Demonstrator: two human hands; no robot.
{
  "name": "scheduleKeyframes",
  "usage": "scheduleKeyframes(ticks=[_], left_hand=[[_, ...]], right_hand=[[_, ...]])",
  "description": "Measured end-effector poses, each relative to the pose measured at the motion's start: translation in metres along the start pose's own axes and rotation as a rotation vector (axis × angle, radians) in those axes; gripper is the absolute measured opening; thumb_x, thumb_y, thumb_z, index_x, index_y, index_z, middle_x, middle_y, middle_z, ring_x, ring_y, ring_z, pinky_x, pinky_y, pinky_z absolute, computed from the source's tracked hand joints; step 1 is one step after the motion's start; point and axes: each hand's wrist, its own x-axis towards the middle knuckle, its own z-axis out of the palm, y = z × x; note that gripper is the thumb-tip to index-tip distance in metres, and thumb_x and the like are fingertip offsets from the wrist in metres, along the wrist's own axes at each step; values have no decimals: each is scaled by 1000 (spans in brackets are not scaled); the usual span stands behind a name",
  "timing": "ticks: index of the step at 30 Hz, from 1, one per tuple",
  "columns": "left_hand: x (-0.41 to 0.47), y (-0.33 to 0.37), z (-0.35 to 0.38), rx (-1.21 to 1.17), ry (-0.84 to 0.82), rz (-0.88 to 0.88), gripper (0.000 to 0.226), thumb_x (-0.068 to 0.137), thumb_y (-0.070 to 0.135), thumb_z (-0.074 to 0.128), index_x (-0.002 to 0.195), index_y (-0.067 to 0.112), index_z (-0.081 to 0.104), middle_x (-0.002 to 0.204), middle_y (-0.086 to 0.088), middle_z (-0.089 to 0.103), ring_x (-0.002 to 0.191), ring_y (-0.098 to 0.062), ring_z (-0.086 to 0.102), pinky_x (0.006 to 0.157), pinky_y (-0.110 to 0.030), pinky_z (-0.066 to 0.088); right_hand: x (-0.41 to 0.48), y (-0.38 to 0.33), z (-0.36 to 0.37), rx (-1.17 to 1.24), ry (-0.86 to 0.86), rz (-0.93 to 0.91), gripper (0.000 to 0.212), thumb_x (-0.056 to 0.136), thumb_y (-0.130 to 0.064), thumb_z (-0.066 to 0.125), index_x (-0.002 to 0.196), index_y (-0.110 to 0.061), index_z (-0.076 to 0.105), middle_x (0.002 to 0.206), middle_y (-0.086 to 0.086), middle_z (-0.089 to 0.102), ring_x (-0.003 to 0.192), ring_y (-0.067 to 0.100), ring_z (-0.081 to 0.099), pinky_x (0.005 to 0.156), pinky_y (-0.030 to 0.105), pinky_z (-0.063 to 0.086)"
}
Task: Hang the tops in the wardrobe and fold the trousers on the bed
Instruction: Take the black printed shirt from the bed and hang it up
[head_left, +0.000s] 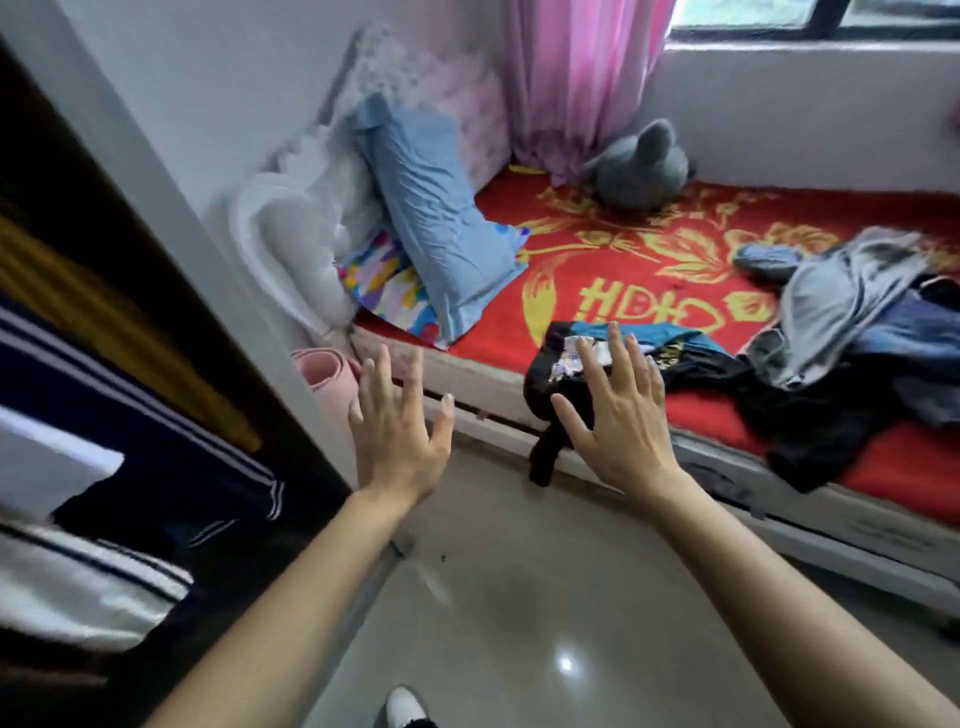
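At the bed's (483, 382) near edge, left hand (400, 436) and right hand (618, 415) hover empty, fingers spread, seemingly fetching the black printed garment (540, 382), which needs grasping next

A grey plush toy (641, 166) is sitting on a red blanket (623, 270) patterned in gold, at the foot of a pink curtain (576, 78) hanging beside the window (810, 15). A blue pillow (436, 208) is leaning against a white padded headboard (291, 244), its lower end lying over a multicoloured cloth (387, 283). A pink rolled mat (327, 376) is standing below, and the glossy floor (519, 597) is reflecting a spot of light near a white shoe (405, 706).
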Motion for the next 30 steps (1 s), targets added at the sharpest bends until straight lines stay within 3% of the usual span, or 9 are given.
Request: scheduleKeyframes(ticks=[3,8,11,17,23,30], left_hand=[[29,49,40,0,-62,130,70,94,53,35,157,28,19,165,-14,7,150,-36,11,116,-58,17],[88,103,110,-42,-147,251,69,94,59,27,157,36,13,166,-8,-2,152,-30,0,118,-55,10],[134,129,151,-64,-199,288,69,94,57,30,157,37,10,166,-8,-6,152,-31,-1,118,-57,12],[232,177,222,-86,-300,350,71,94,60,28,157,39,3,165,-8,-12,152,-31,-5,117,-59,12],[300,228,278,-57,-427,416,71,98,59,29,155,39,-8,163,-7,-20,151,-30,-10,118,-59,10],[354,311,345,-36,-462,510,72,99,57,34,157,36,-5,164,-10,-17,151,-32,-9,118,-60,11]], right_hand=[[6,60,-1,-39,10,107,73,95,-50,58,157,-22,31,166,15,13,153,35,11,123,51,10],[23,131,12,-79,-17,243,75,93,-53,54,157,-22,30,166,16,13,152,36,13,121,54,15],[53,167,20,-150,-46,285,77,93,-51,61,157,-21,30,166,17,13,152,37,14,121,54,14],[127,238,20,-235,-40,399,74,95,-52,54,157,-20,31,165,17,14,152,36,17,121,54,19],[168,295,30,-214,-77,575,80,94,-54,55,159,-22,22,167,15,9,153,32,10,123,50,14],[210,382,45,-172,-91,643,78,94,-51,57,159,-23,22,165,16,16,151,34,19,119,50,27]])
